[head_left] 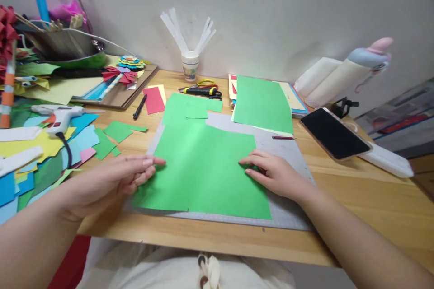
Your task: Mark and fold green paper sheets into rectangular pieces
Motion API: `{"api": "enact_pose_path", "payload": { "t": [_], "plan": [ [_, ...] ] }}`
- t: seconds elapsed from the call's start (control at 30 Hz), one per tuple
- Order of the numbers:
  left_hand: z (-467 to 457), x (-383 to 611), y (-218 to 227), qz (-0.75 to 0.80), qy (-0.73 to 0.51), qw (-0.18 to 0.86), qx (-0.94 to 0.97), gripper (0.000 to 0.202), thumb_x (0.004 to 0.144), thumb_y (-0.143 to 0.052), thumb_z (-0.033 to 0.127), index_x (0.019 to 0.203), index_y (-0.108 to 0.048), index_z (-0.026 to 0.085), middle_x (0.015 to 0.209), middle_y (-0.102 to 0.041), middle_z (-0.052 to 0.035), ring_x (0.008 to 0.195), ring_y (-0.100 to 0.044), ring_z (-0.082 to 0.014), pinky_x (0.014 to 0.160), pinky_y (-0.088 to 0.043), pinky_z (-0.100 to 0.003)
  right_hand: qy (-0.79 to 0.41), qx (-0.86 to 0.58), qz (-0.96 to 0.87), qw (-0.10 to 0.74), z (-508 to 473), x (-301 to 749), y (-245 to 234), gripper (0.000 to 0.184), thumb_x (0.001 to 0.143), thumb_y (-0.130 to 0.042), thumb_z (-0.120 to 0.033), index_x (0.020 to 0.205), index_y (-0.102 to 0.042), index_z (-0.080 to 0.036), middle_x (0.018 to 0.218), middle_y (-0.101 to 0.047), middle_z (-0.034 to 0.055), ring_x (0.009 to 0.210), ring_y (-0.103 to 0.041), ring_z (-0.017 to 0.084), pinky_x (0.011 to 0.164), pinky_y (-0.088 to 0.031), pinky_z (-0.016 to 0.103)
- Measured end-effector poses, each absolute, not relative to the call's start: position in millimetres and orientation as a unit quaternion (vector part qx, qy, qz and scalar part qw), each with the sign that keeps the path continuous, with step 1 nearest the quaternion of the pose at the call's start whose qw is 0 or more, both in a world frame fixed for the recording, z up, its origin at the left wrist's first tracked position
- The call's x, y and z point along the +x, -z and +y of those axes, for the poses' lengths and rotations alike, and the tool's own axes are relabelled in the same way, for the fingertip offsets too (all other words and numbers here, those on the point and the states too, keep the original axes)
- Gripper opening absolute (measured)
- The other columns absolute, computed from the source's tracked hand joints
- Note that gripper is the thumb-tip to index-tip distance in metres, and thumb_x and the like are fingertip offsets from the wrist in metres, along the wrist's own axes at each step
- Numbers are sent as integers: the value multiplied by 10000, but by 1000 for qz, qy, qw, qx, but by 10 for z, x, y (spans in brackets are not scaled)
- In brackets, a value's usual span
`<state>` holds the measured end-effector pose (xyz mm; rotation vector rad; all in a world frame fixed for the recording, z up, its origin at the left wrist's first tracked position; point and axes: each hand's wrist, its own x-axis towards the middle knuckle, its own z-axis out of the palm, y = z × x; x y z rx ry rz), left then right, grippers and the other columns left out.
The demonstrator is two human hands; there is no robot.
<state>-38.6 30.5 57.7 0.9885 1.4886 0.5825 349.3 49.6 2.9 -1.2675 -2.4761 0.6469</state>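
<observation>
A large green paper sheet point(203, 169) lies flat on a grey cutting mat point(288, 214) in front of me. My left hand point(111, 180) rests at the sheet's left edge, fingers stretched out and touching the paper. On the sheet's right edge sits my right hand point(274, 174), fingers curled down and pressing on it. Neither hand grips anything. A second green piece point(185, 108) lies just beyond the sheet.
Another green sheet point(262, 104) tops a paper stack at the back. Scissors point(203, 90), a black pen point(139, 107), red paper point(154, 99), a cup of sticks point(190, 65), a glue gun point(57, 115) on paper scraps and a phone point(334, 133) surround the mat.
</observation>
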Motion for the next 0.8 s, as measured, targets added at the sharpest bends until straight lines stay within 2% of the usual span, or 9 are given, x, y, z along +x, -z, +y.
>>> {"api": "enact_pose_path", "payload": {
  "t": [0.03,0.1,0.17,0.23,0.33,0.47,0.67,0.8],
  "plan": [
    [274,-361,-570,646,-228,574,449,494,656,-727,613,964,-791,233,906,-724,-109,838,-670,-283,646,-580,-334,-224,-440,-858,142,496,3493,-27,241,957,-497,-259,1150,-641,-263,1055,-644,60,884,-633,180,757,-504,309],
    [201,-312,-565,659,-207,543,477,517,619,-720,670,968,-784,294,1102,-714,-84,1051,-630,-335,843,-573,-379,-223,-439,-859,142,498,3491,-28,240,957,-497,-256,1150,-639,-263,1061,-644,62,884,-631,181,760,-502,312],
    [134,-275,-573,663,-259,532,458,534,606,-741,657,1039,-751,346,1276,-656,-40,1250,-530,-356,1031,-485,-427,-222,-439,-859,142,500,3490,-37,241,956,-494,-253,1150,-637,-260,1062,-644,64,889,-632,183,762,-501,315],
    [96,-269,-591,650,-320,555,410,522,630,-753,618,1092,-715,379,1335,-623,-11,1338,-464,-336,1094,-432,-438,-223,-438,-859,142,501,3491,-48,239,954,-495,-252,1147,-637,-254,1067,-644,66,898,-631,185,778,-498,322],
    [106,-329,-619,635,-361,584,355,440,639,-762,592,1016,-736,366,1380,-591,-6,1378,-421,-332,1025,-504,-417,-239,-438,-854,146,502,3497,-61,228,949,-505,-255,1129,-644,-241,1058,-648,65,882,-629,179,772,-497,318],
    [181,-435,-645,618,-341,627,328,390,684,-739,558,1009,-745,342,1393,-584,-37,1389,-403,-352,918,-578,-445,-251,-439,-847,164,502,3506,-56,220,949,-507,-271,1106,-657,-238,1015,-659,62,846,-628,173,711,-497,293],
    [253,-440,-744,638,-382,578,335,422,597,-797,513,969,-756,318,1405,-574,-30,1321,-483,-381,868,-612,-450,-240,-438,-851,164,502,3508,-38,220,947,-501,-263,1096,-661,-243,1021,-665,66,866,-636,185,753,-505,320],
    [285,-450,-744,640,-369,587,331,452,596,-801,498,1002,-745,307,1372,-597,-60,1314,-491,-381,878,-602,-457,-242,-445,-849,151,501,3499,-44,225,951,-492,-260,1108,-653,-247,1026,-661,66,856,-630,183,727,-499,319]
  ]
}}
